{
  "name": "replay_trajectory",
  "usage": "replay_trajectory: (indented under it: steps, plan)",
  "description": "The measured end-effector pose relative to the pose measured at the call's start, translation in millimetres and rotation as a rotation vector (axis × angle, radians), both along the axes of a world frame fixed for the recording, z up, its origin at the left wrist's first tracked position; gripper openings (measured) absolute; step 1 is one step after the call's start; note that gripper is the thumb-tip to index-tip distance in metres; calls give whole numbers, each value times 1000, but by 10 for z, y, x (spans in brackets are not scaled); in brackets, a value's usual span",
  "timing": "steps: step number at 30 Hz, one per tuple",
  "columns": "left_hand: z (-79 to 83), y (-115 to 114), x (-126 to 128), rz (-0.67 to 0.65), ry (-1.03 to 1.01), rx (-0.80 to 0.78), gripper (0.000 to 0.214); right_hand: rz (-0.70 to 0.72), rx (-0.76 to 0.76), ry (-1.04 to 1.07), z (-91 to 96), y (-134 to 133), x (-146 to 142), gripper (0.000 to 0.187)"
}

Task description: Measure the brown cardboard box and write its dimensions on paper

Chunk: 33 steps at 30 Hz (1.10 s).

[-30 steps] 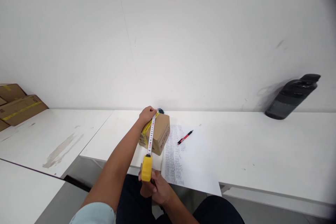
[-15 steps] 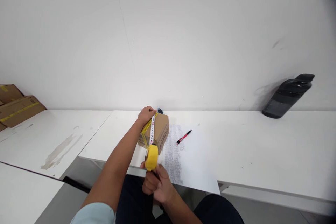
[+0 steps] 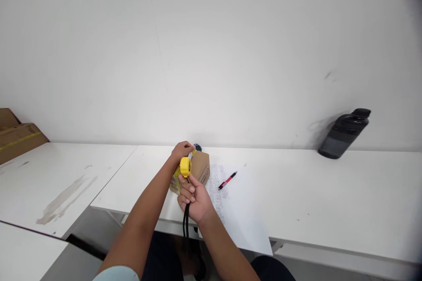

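Observation:
A small brown cardboard box with yellow tape stands on the white table, at its left partly hidden by my hands. My right hand is closed on a yellow tape measure, held over the top of the box, and a black strap hangs down from it. Only a short stretch of white blade shows beyond the case. At the box's far left corner, my left hand has its fingers closed near the blade's end; the fingertips are partly hidden.
A printed sheet lies right of the box and overhangs the table's front edge, with a red and black pen on it. A small dark object sits behind the box. A black bottle stands right; cardboard boxes are left.
My right hand has moved forward with the tape measure, from in front of the box to above it. The exposed blade is much shorter. My left hand stays at the far corner.

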<state>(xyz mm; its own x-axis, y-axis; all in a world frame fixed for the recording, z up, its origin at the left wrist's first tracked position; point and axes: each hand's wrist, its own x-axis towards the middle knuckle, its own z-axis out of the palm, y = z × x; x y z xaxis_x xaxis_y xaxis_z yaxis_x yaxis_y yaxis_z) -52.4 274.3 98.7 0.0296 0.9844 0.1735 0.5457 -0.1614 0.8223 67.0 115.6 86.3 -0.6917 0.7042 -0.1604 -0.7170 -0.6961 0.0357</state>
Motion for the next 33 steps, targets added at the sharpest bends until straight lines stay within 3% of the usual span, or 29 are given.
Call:
replay_trajectory:
  steps: [3,5,9,11,13,14,15,16,19,23,27,30,33]
  plan:
    - [16,4,-6,-18,-36,1,27,17,-14,-48,81,7,-25,48]
    - [16,-8,3,-18,-58,4,29,10,24,-84,35,-61,-24,48]
    - [-2,-16,44,2,-83,-10,34,-63,186,-321,-272,-192,150,36]
    - [-8,-4,66,9,-95,-30,39,-138,330,-526,-465,-138,371,40]
    - [-6,17,86,10,-113,-58,46,-277,531,-898,-634,38,674,47]
    - [0,30,94,13,-127,-73,51,-387,647,-1188,-705,165,845,49]
    - [9,42,101,19,-144,-85,55,-472,793,-1609,-765,310,1018,49]
    - [22,54,105,28,-155,-95,60,-438,968,-2080,-815,464,1186,49]
    - [80,66,109,53,-119,-109,72,-304,1088,-2425,-901,896,1582,44]
    - [167,6,127,116,-5,-123,79,-75,1412,-2534,-902,1230,1818,40]
    - [224,-111,194,100,-39,-124,72,50,1649,-2498,-890,1323,1921,34]
    - [260,-197,250,75,-72,-131,64,-21,1595,-2475,-921,1294,1972,29]
    - [295,-251,284,52,-114,-155,63,-179,1413,-2448,-980,1170,1977,31]
